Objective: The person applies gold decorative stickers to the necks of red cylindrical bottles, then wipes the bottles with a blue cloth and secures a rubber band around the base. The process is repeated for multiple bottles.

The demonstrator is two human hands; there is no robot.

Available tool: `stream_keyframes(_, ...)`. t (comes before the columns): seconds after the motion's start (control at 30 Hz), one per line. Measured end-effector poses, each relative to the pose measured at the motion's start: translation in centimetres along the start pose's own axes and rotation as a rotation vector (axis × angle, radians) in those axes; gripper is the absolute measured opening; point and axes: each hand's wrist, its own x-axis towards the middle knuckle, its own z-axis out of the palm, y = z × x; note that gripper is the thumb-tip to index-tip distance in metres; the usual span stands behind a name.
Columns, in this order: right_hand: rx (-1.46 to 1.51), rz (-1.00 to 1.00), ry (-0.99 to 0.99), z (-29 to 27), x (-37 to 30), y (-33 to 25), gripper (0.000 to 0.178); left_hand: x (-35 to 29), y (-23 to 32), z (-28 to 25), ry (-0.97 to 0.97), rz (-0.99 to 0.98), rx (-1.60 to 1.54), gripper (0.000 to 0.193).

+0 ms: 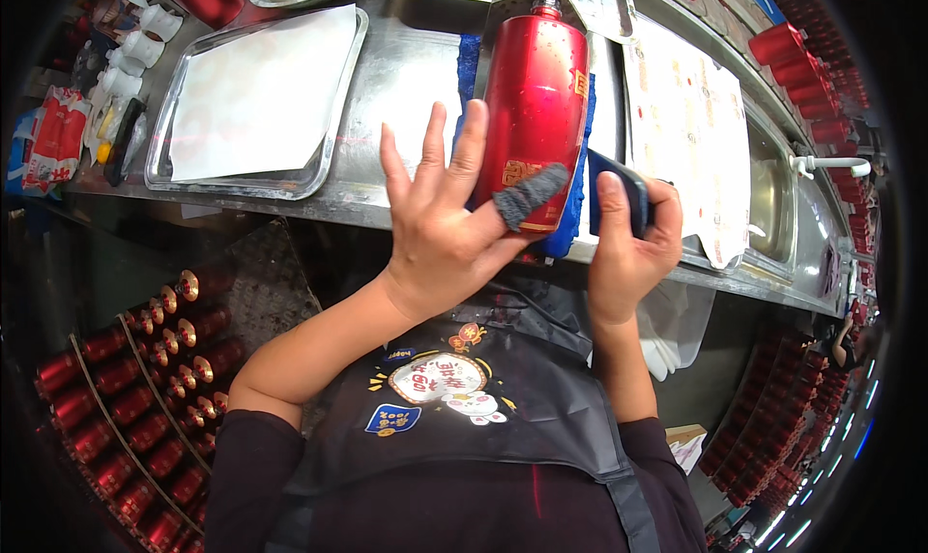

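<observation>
A shiny red bottle [537,99] with gold markings lies in a holder lined with blue cloth [583,181], its neck pointing to the far side. Small drops or specks dot its surface. My left hand [440,200] is at the bottle's near left side, fingers spread. Its thumb, wrapped in a dark grey knitted sleeve [530,197], lies across the bottle's lower end. To the right of the bottle, my right hand [633,244] grips a dark, flat, round-cornered piece [623,190] between thumb and fingers; its exact kind cannot be made out.
On the metal worktop, a tray [329,157] with white paper stands at left and a printed sheet [686,137] lies at right. Beyond it are a sink [773,205] and white tap [831,165]. Racks of red bottles [126,418] stand below left; more line the right.
</observation>
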Motion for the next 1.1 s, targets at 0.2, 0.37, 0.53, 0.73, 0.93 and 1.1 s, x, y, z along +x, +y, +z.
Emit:
stream_keyframes(0.2,-0.249,-0.612,-0.245,2.0,-2.7,-1.7,0.030,-1.0,-1.3,0.7,0.088,-0.125,-0.046,0.060)
stream_keyframes(0.37,-0.031,-0.578,-0.131,1.7,0.0,-4.5,0.033,-1.6,-1.9,1.0,0.086,-0.234,-0.221,0.082)
stream_keyframes(0.53,-0.235,-0.856,-0.457,3.7,0.8,-3.7,0.043,-1.8,-2.6,1.0,0.052,-0.208,-0.207,0.102)
stream_keyframes(0.73,-0.083,-0.269,-0.157,-0.8,0.0,0.1,0.032,-1.4,-2.7,-0.2,0.055,-0.223,-0.238,0.108)
stream_keyframes(0.93,-0.051,-0.347,-0.262,-2.5,-0.5,0.3,0.035,1.0,-1.2,1.3,0.000,0.024,-0.296,0.095)
stream_keyframes(1.1,-0.025,-0.353,-0.340,-3.0,-0.6,2.4,0.040,1.4,-1.2,1.5,0.005,0.006,-0.380,0.100)
